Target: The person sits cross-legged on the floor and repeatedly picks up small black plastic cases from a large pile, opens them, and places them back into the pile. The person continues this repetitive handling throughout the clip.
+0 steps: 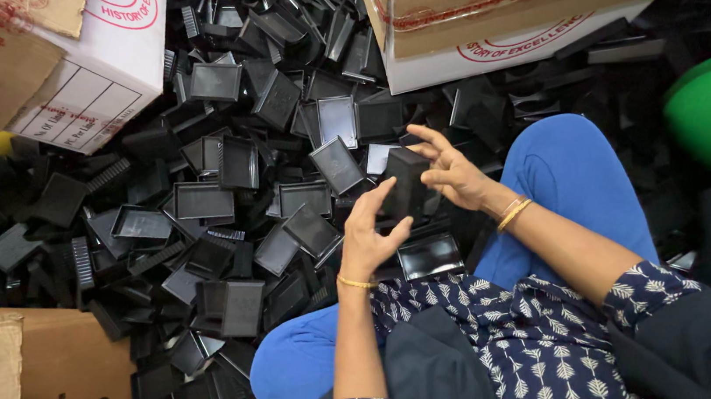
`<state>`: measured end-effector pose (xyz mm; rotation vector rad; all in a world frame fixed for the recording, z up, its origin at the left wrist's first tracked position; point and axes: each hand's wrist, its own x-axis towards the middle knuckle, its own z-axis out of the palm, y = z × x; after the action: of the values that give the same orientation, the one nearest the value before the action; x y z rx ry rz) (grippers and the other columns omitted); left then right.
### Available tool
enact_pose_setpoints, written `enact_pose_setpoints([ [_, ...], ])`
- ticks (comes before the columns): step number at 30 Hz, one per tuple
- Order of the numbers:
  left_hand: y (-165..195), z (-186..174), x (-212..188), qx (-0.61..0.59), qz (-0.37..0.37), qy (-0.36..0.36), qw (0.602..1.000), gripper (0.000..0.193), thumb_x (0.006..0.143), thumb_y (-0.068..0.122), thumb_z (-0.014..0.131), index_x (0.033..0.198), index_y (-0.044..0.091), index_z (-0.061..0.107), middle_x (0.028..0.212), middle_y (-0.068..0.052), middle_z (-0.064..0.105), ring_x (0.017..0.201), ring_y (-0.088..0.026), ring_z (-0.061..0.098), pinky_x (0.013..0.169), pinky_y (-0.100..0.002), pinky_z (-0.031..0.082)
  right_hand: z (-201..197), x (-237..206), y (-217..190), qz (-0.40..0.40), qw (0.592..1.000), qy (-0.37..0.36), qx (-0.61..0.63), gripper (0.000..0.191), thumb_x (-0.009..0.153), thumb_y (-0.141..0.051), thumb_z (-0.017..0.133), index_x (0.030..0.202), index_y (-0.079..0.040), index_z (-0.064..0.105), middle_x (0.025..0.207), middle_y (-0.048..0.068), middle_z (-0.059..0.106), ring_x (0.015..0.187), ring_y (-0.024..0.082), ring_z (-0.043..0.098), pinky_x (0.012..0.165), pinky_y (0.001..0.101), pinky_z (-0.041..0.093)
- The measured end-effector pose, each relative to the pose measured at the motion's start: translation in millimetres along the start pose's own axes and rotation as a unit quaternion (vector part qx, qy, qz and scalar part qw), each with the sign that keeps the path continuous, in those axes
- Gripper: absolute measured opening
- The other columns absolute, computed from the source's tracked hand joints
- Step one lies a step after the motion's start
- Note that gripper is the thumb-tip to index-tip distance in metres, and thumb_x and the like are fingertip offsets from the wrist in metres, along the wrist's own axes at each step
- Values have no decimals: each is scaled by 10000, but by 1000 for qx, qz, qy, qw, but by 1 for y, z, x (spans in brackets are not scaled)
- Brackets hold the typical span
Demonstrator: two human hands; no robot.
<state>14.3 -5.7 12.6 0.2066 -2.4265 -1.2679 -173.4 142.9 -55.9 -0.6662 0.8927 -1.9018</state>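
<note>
While both hands clasp it, black plastic box (407, 183), rectangular, matte, upright

Even, soft overhead light, moderately bright; no hard shadows. Black plastic trays (197, 203) swallow detail, gaps between them near black. Pale sheen on flat tray faces, strongest on glossy tray (429, 256) by knee. White cardboard box (108, 63) at top left brightest, close to overexposed. Centre sharp; left hand (366, 238) and right hand (451, 172) crisp, no motion blur. Wide-angle stretch at corners, dark clothing at lower right soft, underexposed.
</note>
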Motion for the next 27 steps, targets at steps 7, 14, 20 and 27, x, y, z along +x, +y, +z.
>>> enact_pose_setpoints([
  [7,9,27,3,117,132,131,976,601,841,116,782,1380,12,538,1301,-233,644,1188,-384,644,987,-421,545,3,6,3,73,990,104,67,613,970,-197,602,1536,-167,367,1291,49,600,1151,182,641,934,385,585],
  [14,-20,14,-6,-54,-17,132,990,381,915,0,701,1287,17,617,1042,-182,752,922,-324,764,824,-317,585,5,-1,-20,-57,959,24,-278,303,922,18,662,1222,-31,668,1090,7,692,1026,96,636,928,248,515],
  [20,-64,-3,-4,-83,-28,182,979,338,976,32,670,1310,36,617,1199,-158,724,1076,-310,713,947,-345,565,45,26,-141,-285,881,180,-332,311,951,-86,725,1206,-49,550,1041,51,600,959,175,603,873,324,507],
  [27,-95,20,2,374,-71,65,922,496,742,80,748,1225,76,638,1260,-95,630,1083,-330,589,863,-505,485,41,33,-120,-267,872,52,-408,607,937,-123,759,1484,-113,496,1512,71,510,1451,254,476,1252,416,380],
])
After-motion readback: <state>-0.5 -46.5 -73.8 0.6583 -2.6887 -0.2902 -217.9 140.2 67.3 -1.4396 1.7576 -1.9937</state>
